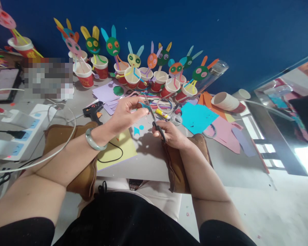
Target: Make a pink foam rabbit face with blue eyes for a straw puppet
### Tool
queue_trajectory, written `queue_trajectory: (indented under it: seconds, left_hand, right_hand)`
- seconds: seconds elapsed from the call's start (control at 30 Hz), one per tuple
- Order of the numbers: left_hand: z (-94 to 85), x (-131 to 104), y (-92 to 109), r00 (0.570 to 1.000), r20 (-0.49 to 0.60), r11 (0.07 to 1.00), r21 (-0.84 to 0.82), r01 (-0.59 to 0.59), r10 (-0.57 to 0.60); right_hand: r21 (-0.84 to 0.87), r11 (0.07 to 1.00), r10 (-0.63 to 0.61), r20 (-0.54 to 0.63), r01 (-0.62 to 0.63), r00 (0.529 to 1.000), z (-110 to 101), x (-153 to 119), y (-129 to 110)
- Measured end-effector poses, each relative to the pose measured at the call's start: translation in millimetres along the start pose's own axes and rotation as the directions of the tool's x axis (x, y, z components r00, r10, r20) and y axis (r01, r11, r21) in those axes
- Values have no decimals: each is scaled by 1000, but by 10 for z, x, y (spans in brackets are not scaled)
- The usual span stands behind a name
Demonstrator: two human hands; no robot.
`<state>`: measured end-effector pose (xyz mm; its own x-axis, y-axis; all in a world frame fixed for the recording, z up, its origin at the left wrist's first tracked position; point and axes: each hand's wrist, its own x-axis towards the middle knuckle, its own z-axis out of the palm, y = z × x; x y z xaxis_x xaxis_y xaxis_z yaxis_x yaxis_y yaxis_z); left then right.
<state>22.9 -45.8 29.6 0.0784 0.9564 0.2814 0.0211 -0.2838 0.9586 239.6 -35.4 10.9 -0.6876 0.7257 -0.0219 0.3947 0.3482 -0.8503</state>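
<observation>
My right hand (169,134) grips black-handled scissors (158,128) whose blades point up and to the left. The fingers of my left hand (130,111) pinch a small piece of blue paper (138,105) close beside the blades. Whether the blades touch the paper I cannot tell. Below the hands, a blue paper circle (141,127) and a blue paper scrap (136,131) lie on the grey table (146,164). Yellow paper (125,153) lies under my left wrist.
Paper cups (132,78) with colourful paper rabbit figures line the blue wall. A black glue gun (92,112) lies left of my left hand. Blue sheets (199,118) and pink paper (227,133) spread to the right. A power strip (28,136) and cables occupy the left side.
</observation>
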Motion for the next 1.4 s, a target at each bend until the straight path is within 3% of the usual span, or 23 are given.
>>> queue_trajectory:
  seconds: [1.4]
  left_hand:
    - [-24, 10, -36, 996, 82, 999, 9, 35, -36]
  right_hand:
    - [68, 998, -14, 67, 9, 998, -13, -3, -28]
